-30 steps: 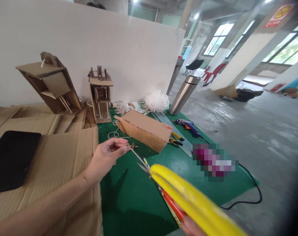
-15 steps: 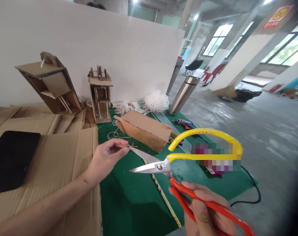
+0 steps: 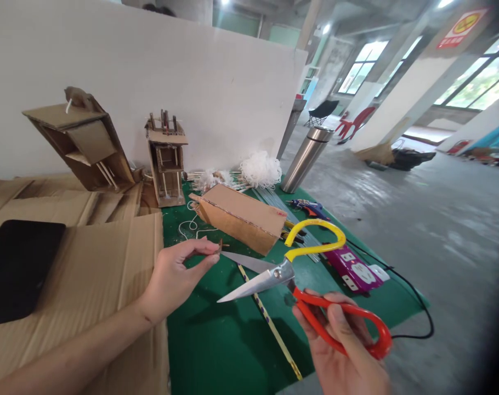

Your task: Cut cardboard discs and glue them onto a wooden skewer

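Observation:
My left hand [image 3: 177, 271] pinches a small brown piece [image 3: 221, 246], too small to make out its kind, between thumb and fingertips. Held in my right hand [image 3: 342, 343] is a pair of scissors [image 3: 270, 278] with one red and one yellow handle. The fingers wrap round the red handle, while the yellow one stands free above. Its blades are spread apart; the upper blade's tip lies close by the left fingertips and the brown piece, and I cannot tell if they touch. Below the blades, a thin yellow marked strip [image 3: 270, 323] lies on the green mat [image 3: 216, 345].
A cardboard box [image 3: 241, 216] lies behind my hands. Two cardboard models [image 3: 167, 159] stand at the back left. A steel flask [image 3: 307, 159], glue gun [image 3: 309, 207] and purple power strip [image 3: 352, 269] are to the right. A black tablet-like slab [image 3: 21, 269] rests on cardboard sheets [image 3: 109, 274].
The scissors have turned and moved farther from the camera, with my right hand shifting slightly up. My left hand stays almost in place, still pinching the brown piece.

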A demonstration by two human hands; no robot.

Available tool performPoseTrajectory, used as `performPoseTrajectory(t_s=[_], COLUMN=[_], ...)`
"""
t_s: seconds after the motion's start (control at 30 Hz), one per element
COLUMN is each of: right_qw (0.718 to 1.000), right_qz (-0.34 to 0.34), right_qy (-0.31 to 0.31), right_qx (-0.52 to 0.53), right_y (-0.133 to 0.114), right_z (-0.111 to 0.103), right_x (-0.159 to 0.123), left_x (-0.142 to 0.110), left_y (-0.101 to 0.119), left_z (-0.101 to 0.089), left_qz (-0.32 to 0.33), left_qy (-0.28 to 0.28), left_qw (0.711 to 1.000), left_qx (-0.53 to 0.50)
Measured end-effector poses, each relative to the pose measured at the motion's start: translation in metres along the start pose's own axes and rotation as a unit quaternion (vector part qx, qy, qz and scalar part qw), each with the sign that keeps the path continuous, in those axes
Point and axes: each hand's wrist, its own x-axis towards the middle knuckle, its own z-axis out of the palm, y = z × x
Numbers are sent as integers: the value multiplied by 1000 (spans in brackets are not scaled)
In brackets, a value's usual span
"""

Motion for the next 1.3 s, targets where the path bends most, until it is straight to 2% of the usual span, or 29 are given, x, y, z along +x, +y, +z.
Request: performPoseTrajectory(t_s=[0.23,0.43,0.67,0.77,0.93,1.03,1.17,1.3], right_qw=[999,996,980,978,989,991,984,963], right_qz=[39,68,170,183,136,127,176,259], right_qy=[-32,-50,3,-1,-43,-40,-11,49], right_qx=[6,12,105,105,46,27,37,52], right_y=[-2,3,6,3,4,6,2,-8], right_z=[-7,-10,-12,-16,-32,-40,-45,-40], right_x=[6,8,11,13,15,17,19,19], left_x=[-2,-4,-8,-10,-8,-6,-3,-3], left_y=[3,8,7,9,12,12,12,11], left_z=[-1,0,-2,-3,-2,-2,-2,-2], left_qz=[79,125,162,161,133,89,-16,-112], left_qy=[9,19,-15,-37,-74,-131,-222,-292], left_qw=[992,987,982,983,987,987,972,930], left_qx=[97,103,101,74,42,10,-77,-194])
